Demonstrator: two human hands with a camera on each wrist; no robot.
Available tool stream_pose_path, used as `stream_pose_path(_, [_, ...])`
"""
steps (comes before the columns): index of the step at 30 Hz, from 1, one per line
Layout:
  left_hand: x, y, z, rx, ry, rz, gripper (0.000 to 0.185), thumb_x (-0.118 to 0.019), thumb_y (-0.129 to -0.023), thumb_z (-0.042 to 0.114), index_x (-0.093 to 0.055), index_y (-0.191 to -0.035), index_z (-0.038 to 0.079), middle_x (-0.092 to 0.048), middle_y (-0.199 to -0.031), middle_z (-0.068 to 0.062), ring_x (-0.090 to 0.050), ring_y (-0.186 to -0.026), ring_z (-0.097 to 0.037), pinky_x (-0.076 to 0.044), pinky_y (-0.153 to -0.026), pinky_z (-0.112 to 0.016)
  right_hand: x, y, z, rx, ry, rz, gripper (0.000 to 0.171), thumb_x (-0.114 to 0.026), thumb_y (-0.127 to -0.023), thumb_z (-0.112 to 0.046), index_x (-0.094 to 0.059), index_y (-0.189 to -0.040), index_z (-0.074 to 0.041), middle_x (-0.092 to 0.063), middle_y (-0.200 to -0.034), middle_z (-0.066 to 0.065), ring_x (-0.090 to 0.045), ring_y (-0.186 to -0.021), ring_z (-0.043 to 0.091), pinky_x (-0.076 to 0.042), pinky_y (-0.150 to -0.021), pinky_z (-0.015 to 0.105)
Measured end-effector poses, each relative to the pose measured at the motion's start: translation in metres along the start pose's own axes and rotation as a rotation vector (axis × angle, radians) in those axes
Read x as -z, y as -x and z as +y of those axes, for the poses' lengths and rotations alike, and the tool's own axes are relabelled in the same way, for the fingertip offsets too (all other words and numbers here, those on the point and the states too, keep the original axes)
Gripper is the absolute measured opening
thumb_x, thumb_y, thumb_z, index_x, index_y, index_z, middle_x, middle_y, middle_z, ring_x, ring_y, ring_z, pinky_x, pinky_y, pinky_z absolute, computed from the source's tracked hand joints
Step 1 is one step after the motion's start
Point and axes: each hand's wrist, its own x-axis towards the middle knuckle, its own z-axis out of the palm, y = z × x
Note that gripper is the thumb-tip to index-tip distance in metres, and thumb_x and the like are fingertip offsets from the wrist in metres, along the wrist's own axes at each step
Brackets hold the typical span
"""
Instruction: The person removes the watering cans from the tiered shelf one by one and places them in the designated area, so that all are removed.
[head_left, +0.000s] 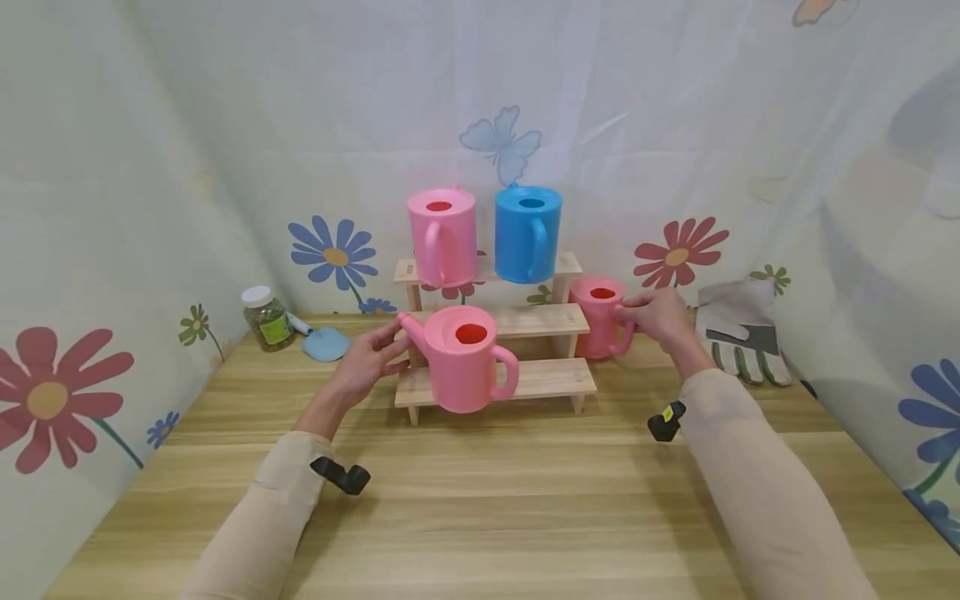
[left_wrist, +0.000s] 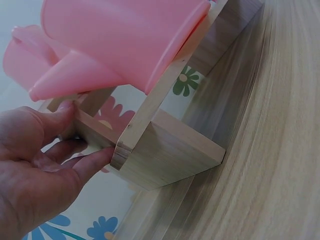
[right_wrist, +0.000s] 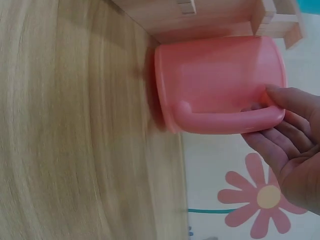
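Observation:
A pink watering can (head_left: pixel 459 375) stands on the lowest step of a wooden stepped stand (head_left: pixel 536 379), its spout pointing left. Close by that spout is my left hand (head_left: pixel 367 362); in the left wrist view its fingers (left_wrist: pixel 95 162) touch the stand's end, thumb apart from them. My right hand (head_left: pixel 660 317) grips the handle of another pink watering can (right_wrist: pixel 220 75) at the stand's right side. Whether that can's base touches the table cannot be told. On the top step sit a pink watering can (head_left: pixel 457 229) and a blue watering can (head_left: pixel 517 237).
Back left on the table (head_left: pixel 480 508) are a jar with a white lid (head_left: pixel 270 321) and a light blue trowel (head_left: pixel 326 343). A pair of gloves (head_left: pixel 742 329) lies to the right of my right hand. Flowered curtain (head_left: pixel 360 150) hangs behind and at both sides.

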Motion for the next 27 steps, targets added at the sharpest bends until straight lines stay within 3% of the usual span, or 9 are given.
stream_pose_path(4, [0.000,-0.001,-0.002,-0.009,0.005,0.004,0.059,-0.059,-0.088,0.023,-0.034,-0.141,0.013,-0.031,-0.143,-0.005,-0.039,-0.122,-0.024,-0.045,-0.088,-0.043,-0.007,-0.006,0.002,0.028,-0.038,-0.011,0.030,-0.068,-0.082,-0.027,-0.070,-0.099,-0.003,-0.065,-0.092,0.015,-0.060,-0.084,0.028,-0.051,-0.073,0.038])
stream_pose_path(12, [0.002,-0.001,-0.001,-0.010,0.016,0.005,0.058,-0.058,-0.089,0.022,-0.034,-0.141,0.014,-0.032,-0.143,-0.005,-0.040,-0.122,-0.024,-0.045,-0.088,-0.041,-0.015,-0.011,0.005,0.023,-0.007,-0.004,0.032,-0.067,-0.082,-0.031,-0.069,-0.102,-0.006,-0.066,-0.090,0.011,-0.060,-0.081,0.024,-0.049,-0.073,0.035])
stream_pose_path(16, [0.002,-0.001,-0.001,-0.016,0.017,-0.001,0.058,-0.058,-0.089,0.022,-0.034,-0.141,0.014,-0.030,-0.144,-0.005,-0.039,-0.122,-0.024,-0.045,-0.088,-0.041,-0.014,-0.008,0.002,0.051,0.026,-0.023,0.036,-0.065,-0.084,-0.032,-0.066,-0.109,-0.005,-0.064,-0.096,0.013,-0.057,-0.085,0.026,-0.050,-0.075,0.038])
stream_pose_path(22, [0.001,0.000,0.001,-0.019,0.006,-0.004,0.057,-0.056,-0.090,0.020,-0.032,-0.142,0.013,-0.028,-0.145,-0.005,-0.039,-0.123,-0.025,-0.045,-0.088,-0.042,-0.001,0.007,-0.007,0.101,0.121,0.007,0.050,-0.061,-0.087,-0.032,-0.054,-0.122,0.002,-0.056,-0.115,0.021,-0.052,-0.100,0.034,-0.048,-0.080,0.047])
stream_pose_path(27, [-0.001,0.001,0.001,-0.018,0.003,0.000,0.057,-0.056,-0.090,0.021,-0.033,-0.141,0.013,-0.029,-0.144,-0.005,-0.039,-0.123,-0.024,-0.044,-0.089,-0.043,0.009,0.026,-0.015,0.170,0.120,0.036,0.051,-0.060,-0.086,-0.041,-0.058,-0.118,-0.002,-0.059,-0.111,0.018,-0.054,-0.100,0.032,-0.048,-0.081,0.048])
